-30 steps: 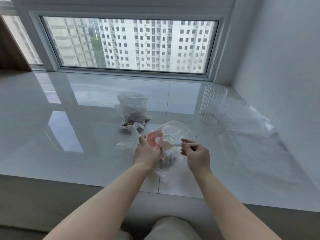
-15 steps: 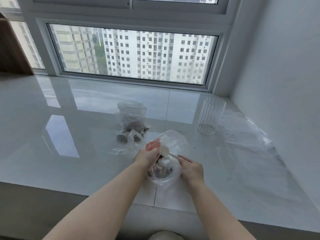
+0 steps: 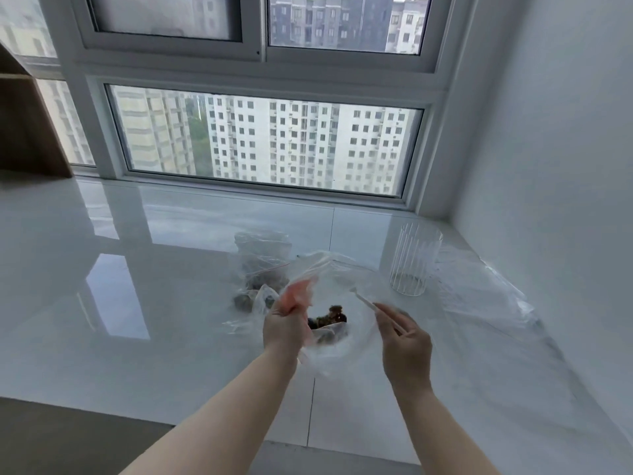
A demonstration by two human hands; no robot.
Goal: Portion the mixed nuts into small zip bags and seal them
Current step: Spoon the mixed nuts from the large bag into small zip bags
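Nearest the camera, 2 bare forearms reach out over a glossy white sill (image 3: 102, 337). The left hand (image 3: 286, 332) has its fingers curled round the edge of a clear zip bag (image 3: 342, 351), pinching it together with a pink-tinted piece of plastic (image 3: 297, 293) that stands up above the knuckles. The bag's mouth is held open and lifted off the surface. The right hand (image 3: 406, 351) pinches the handle of a thin white spoon (image 3: 368, 303) between thumb and fingertips, the handle slanting up and to the left so that its far end lies over the bag's open mouth; the bowl of the spoon is too blurred to make out. Down in the bag lies a small dark heap of mixed nuts (image 3: 328, 320).

Just beyond the left hand, more clear bags (image 3: 262, 265) are piled on the sill, 1 showing a red zip line, with dark nuts inside; how many bags are in the pile cannot be told. To the right, a ribbed clear glass (image 3: 414, 264) stands upright, apart from the held bag. A loose sheet of clear plastic (image 3: 486, 296) spreads over the sill beside and behind the glass, towards the white wall (image 3: 555, 166). Farthest off, a window (image 3: 263, 142) shows tall apartment blocks.
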